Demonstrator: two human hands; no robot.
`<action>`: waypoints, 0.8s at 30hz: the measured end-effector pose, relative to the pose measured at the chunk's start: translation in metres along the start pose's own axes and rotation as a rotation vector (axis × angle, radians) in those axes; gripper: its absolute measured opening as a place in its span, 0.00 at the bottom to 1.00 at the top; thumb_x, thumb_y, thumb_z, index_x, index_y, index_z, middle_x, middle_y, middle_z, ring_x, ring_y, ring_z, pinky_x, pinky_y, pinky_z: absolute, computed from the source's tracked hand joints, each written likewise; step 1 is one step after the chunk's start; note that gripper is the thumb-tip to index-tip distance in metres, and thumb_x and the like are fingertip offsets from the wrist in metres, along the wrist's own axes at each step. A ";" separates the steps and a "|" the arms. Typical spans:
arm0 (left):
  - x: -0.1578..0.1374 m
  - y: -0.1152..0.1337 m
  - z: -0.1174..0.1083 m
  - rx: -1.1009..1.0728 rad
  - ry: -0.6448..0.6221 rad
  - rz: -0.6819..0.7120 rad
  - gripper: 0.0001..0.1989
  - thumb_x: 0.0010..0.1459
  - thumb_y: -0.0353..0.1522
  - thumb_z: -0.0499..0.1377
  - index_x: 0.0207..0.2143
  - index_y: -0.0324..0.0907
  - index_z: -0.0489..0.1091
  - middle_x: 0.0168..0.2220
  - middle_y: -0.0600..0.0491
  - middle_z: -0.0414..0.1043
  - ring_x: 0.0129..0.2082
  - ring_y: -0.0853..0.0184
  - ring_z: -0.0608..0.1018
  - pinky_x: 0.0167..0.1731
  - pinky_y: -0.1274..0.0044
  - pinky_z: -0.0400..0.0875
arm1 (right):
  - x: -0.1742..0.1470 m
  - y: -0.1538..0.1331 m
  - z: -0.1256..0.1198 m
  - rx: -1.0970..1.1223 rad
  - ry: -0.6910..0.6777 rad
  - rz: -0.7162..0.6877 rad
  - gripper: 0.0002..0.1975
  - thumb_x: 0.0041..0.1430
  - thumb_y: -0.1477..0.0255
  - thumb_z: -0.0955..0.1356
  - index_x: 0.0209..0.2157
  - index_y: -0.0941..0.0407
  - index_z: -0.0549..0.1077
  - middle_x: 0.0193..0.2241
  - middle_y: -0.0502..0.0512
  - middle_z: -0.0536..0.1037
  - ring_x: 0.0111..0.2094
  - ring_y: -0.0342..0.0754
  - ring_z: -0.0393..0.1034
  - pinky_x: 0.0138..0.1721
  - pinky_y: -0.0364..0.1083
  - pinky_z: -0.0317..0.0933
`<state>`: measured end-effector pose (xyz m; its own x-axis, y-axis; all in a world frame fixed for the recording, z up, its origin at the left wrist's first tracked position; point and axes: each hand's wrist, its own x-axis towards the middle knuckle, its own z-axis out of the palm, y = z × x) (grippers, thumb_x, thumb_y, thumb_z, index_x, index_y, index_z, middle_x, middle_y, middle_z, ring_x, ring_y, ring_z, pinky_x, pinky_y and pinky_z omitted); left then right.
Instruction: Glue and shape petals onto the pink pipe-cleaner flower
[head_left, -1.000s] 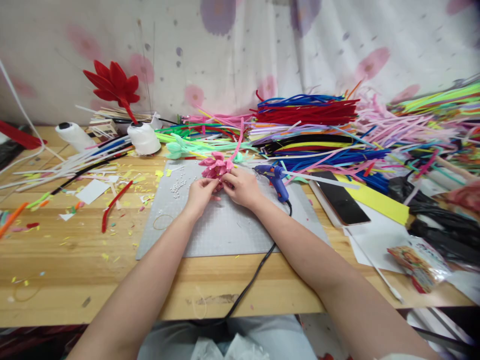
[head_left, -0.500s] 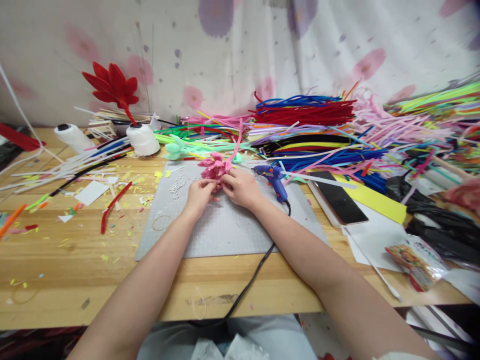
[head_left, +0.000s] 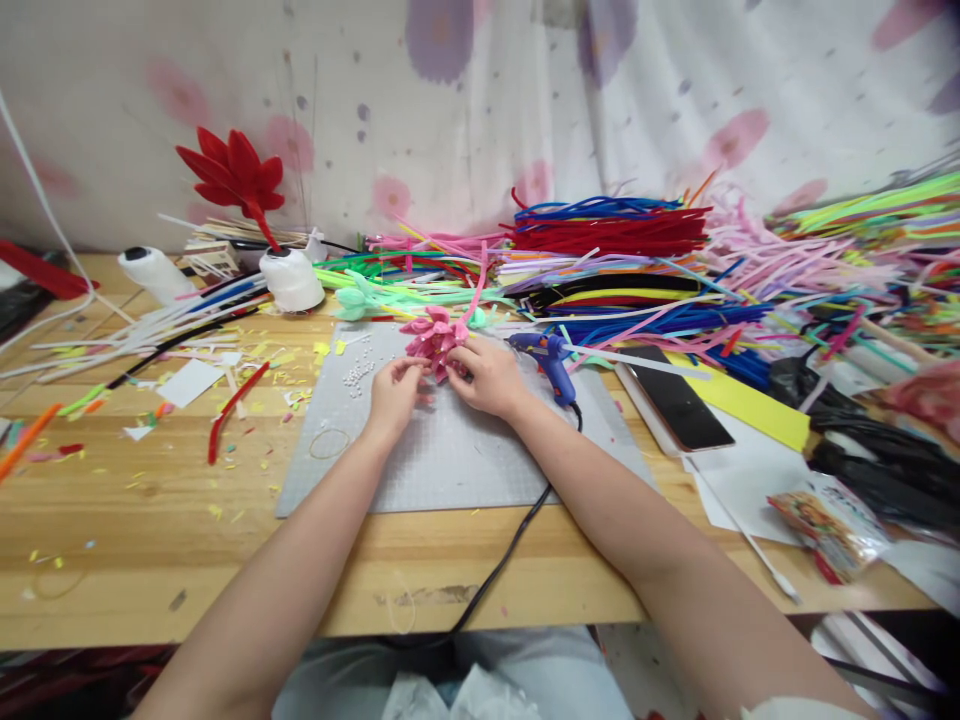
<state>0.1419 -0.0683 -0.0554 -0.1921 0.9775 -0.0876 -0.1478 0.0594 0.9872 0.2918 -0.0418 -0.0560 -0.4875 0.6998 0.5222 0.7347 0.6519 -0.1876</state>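
Note:
A pink pipe-cleaner flower (head_left: pixel 433 334) with a long pink stem (head_left: pixel 480 278) lies tilted over the grey cutting mat (head_left: pixel 465 470), its stem pointing up and away. My right hand (head_left: pixel 491 378) is closed on the flower's lower right side. The fingers of my left hand (head_left: pixel 395 396) are pinched together at the lower left petals; whatever sits between the fingertips is too small to make out. Small white beads (head_left: pixel 358 375) are scattered on the mat left of the flower. To the right of my right hand lies a blue glue gun (head_left: pixel 551 362).
Bundles of coloured pipe cleaners (head_left: pixel 611 230) fill the back right. A red flower (head_left: pixel 234 172) stands in a white thread spool (head_left: pixel 291 280). A phone (head_left: pixel 679 400) and a snack packet (head_left: pixel 829 530) lie at right. The glue gun's black cord (head_left: pixel 510 555) crosses the front edge.
My left hand has drawn slightly left from the flower's middle, and more of the lower petals shows between the hands. The whole view has shifted a little.

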 end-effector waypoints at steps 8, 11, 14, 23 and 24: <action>0.002 0.013 -0.015 -0.267 -0.099 0.009 0.09 0.47 0.35 0.52 0.20 0.42 0.54 0.18 0.60 0.53 0.17 0.76 0.60 0.17 0.84 0.65 | 0.001 -0.003 -0.007 0.024 0.080 -0.052 0.09 0.57 0.72 0.59 0.34 0.56 0.70 0.29 0.54 0.72 0.34 0.46 0.64 0.35 0.44 0.54; 0.012 0.017 -0.027 -0.324 0.040 0.046 0.11 0.49 0.36 0.52 0.20 0.43 0.52 0.16 0.61 0.49 0.16 0.76 0.57 0.17 0.84 0.64 | -0.002 -0.003 -0.014 0.028 0.057 -0.044 0.09 0.58 0.69 0.59 0.30 0.55 0.69 0.27 0.53 0.72 0.31 0.45 0.63 0.33 0.43 0.53; 0.022 0.014 -0.036 -0.285 0.169 0.134 0.14 0.51 0.39 0.54 0.20 0.42 0.54 0.17 0.61 0.52 0.16 0.77 0.58 0.19 0.84 0.67 | -0.011 0.000 -0.021 0.043 -0.010 -0.008 0.11 0.58 0.69 0.59 0.25 0.56 0.66 0.23 0.51 0.70 0.25 0.42 0.61 0.29 0.42 0.50; 0.035 0.009 -0.050 -0.129 0.329 0.308 0.10 0.50 0.36 0.58 0.25 0.40 0.63 0.26 0.56 0.66 0.24 0.76 0.68 0.28 0.82 0.70 | -0.042 0.011 -0.032 0.041 -0.251 0.080 0.18 0.62 0.66 0.58 0.20 0.57 0.64 0.18 0.50 0.67 0.22 0.41 0.59 0.25 0.42 0.45; 0.036 0.011 -0.053 -0.130 0.358 0.335 0.08 0.49 0.35 0.58 0.26 0.40 0.63 0.28 0.55 0.67 0.25 0.76 0.68 0.27 0.82 0.70 | -0.043 0.012 -0.036 0.061 -0.288 0.090 0.17 0.62 0.67 0.58 0.21 0.57 0.65 0.19 0.50 0.68 0.22 0.42 0.60 0.26 0.42 0.46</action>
<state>0.0815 -0.0436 -0.0550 -0.5671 0.8061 0.1689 -0.1359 -0.2938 0.9462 0.3385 -0.0748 -0.0511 -0.5423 0.8036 0.2452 0.7553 0.5941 -0.2766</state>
